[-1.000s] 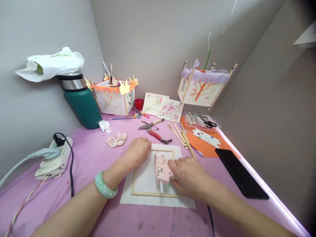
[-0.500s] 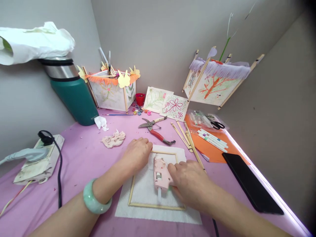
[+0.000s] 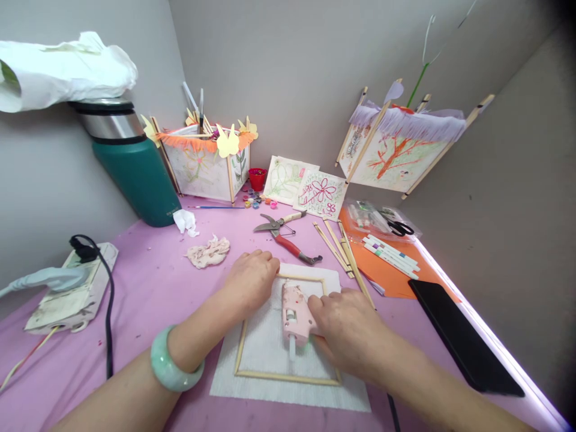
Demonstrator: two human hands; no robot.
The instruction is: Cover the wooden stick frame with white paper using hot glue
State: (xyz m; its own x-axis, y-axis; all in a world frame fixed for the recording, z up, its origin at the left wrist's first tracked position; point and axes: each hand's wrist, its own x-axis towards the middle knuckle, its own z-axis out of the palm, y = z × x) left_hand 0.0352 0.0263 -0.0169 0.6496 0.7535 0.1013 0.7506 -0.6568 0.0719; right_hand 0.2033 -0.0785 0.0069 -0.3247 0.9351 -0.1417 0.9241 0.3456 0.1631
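My right hand (image 3: 346,327) is closed around a pink glue gun (image 3: 293,312), its nozzle pointing toward me over a square frame of thin wooden sticks (image 3: 288,376). The frame lies on a white sheet (image 3: 315,393) on the pink table. My left hand (image 3: 249,279), a green bangle (image 3: 168,366) on its wrist, rests with curled fingers on the frame's far left corner, pressing the stick there.
Pruning shears (image 3: 288,237), loose wooden sticks (image 3: 337,246), markers (image 3: 389,252) on orange paper, a black phone (image 3: 463,345), a power strip (image 3: 67,297) with black cable, a green flask (image 3: 130,168), two paper lanterns (image 3: 204,162) (image 3: 400,147), drawings and crumpled tissue (image 3: 207,252) surround the work.
The view has shifted slightly down and left. My hands and the glue gun stay over the frame in nearly the same places.
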